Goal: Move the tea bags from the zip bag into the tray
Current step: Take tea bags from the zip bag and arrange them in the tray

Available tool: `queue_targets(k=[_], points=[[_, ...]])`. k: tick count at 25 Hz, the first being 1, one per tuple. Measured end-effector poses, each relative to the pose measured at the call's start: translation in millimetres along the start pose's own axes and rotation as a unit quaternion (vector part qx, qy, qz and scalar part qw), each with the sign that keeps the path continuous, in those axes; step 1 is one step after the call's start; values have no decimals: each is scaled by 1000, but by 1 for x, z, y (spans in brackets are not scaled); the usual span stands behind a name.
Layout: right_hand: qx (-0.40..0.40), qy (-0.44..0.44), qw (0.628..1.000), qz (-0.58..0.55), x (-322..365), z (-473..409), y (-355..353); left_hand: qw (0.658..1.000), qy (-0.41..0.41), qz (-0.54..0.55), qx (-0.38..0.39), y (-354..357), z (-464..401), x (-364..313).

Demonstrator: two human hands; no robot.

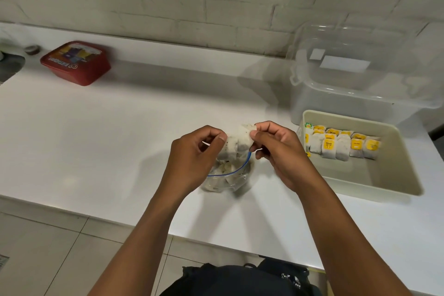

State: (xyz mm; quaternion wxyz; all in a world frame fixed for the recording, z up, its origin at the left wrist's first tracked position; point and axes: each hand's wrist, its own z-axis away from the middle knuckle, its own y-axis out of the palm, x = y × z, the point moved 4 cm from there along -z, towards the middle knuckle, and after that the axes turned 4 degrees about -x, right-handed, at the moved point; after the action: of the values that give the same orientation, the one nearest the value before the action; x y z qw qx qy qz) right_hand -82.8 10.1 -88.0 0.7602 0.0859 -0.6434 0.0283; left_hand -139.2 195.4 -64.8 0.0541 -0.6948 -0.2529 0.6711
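Both hands — left [194, 151], right [276, 149] — are pinching a clump of tea bags [236, 145] just above the open zip bag [228, 175]; the tray [384, 175] is sitting to the right, holding a row.

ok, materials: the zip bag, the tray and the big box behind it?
Zip bag: thin clear plastic film, glossy and crumpled, with a blue zip line.
Tray: looks like rigid moulded plastic, cream, matte, opaque.
Box: hard clear plastic, probably; see-through walls, shiny highlights, a clip at the rim.
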Motion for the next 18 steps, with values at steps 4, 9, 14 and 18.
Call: queue_targets(k=[4, 9, 14, 18], points=[[8, -12, 1000, 14, 1, 6, -25, 1000, 20, 4, 9, 22, -3, -15], [-26, -25, 998, 46, 12, 17, -81, 997, 36, -4, 62, 69, -4, -39], [-64, -39, 989, 126, 20, 27, -153, 988, 67, -56, 124, 137, -6, -68], [-116, -52, 949, 290, 20, 24, -222, 974, 95, -109, 173, 204, -11, -93]])
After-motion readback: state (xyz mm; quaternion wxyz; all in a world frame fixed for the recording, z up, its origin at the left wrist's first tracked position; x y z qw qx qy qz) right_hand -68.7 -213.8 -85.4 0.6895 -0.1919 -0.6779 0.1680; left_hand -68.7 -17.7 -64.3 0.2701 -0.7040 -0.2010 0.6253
